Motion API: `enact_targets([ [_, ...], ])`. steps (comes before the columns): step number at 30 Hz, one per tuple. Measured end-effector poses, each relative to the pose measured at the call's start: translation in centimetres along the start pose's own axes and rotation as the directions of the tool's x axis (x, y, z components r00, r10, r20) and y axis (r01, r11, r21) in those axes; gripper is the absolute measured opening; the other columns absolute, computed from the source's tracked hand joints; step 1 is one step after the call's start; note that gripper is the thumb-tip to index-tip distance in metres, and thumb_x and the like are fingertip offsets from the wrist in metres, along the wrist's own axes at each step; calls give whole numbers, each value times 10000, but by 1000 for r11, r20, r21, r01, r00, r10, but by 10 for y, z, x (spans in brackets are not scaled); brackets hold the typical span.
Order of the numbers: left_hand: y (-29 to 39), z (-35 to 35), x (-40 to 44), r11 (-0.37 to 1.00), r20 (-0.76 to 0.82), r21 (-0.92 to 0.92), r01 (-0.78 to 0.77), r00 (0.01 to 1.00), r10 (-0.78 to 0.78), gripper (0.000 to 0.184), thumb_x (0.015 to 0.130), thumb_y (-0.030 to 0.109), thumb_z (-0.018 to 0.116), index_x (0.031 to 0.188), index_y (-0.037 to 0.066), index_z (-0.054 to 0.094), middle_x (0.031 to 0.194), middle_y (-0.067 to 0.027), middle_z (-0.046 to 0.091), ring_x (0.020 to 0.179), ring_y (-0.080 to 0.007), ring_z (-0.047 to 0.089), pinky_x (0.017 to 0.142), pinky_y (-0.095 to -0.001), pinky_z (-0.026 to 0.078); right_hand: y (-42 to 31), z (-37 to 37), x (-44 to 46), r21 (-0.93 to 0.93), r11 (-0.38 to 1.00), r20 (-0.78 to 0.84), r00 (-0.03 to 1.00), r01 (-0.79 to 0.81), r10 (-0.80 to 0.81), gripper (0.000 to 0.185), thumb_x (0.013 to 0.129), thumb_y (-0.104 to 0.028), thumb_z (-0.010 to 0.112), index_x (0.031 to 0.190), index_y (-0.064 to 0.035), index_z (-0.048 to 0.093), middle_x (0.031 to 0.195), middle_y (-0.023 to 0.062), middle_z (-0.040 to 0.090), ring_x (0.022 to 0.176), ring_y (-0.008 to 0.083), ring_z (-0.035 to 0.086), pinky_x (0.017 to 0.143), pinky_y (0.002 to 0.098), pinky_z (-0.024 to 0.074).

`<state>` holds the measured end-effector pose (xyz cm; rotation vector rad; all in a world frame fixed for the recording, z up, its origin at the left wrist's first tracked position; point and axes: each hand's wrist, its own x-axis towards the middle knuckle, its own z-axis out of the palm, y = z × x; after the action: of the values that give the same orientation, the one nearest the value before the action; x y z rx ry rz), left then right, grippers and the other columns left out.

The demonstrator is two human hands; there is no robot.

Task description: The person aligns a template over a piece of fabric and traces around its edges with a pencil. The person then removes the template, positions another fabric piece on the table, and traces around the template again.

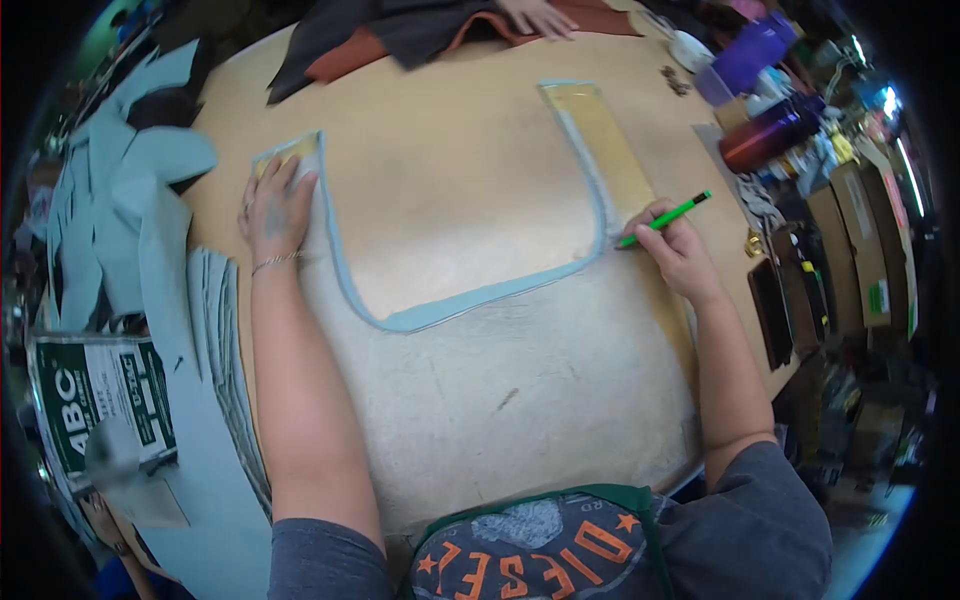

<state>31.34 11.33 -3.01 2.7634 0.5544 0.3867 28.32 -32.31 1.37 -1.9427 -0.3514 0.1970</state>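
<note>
A large U-shaped template [500,400], worn grey with yellowish areas, lies flat on the table. Light blue sheet material [450,308] shows as a strip along its inner edge. My left hand [277,212] rests on the template's left arm, fingers stretched out flat near its top end. In my right hand [672,250] is a slim green pencil [665,219] with a dark end, held in a writing grip. Its tip is at the inner edge of the template's right arm, close to the curve; exact contact I cannot make out.
Pale blue-grey sheets [215,330] are stacked and draped at left, beside a green-and-white ABC bag [105,405]. Across the table [450,180], another person's hand [538,17] touches dark and rust-brown pieces [350,55]. Bottles [770,135] and a dark phone-like slab [771,313] line the right edge.
</note>
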Motion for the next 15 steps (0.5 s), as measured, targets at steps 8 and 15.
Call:
enact_targets([
  [8, -26, 10, 10, 957, -118, -199, -209, 975, 188, 356, 767, 286, 575, 1072, 101, 574, 1172, -128, 505, 1131, -284, 427, 949, -356, 322, 30, -5, 11, -546, 810, -536, 832, -214, -142, 116, 768, -89, 524, 839, 3, 515, 831, 178, 534, 763, 325, 527, 711, 367, 439],
  [15, 81, 6, -39, 764, -311, -224, -605, 787, 533, 175, 760, 71, 579, 927, 21, 591, 992, -130, 580, 969, -300, 519, 872, -351, 392, 33, -10, 9, -540, 804, -527, 845, -249, -91, 215, 735, -129, 568, 892, 15, 534, 839, 193, 530, 767, 351, 533, 711, 409, 441],
])
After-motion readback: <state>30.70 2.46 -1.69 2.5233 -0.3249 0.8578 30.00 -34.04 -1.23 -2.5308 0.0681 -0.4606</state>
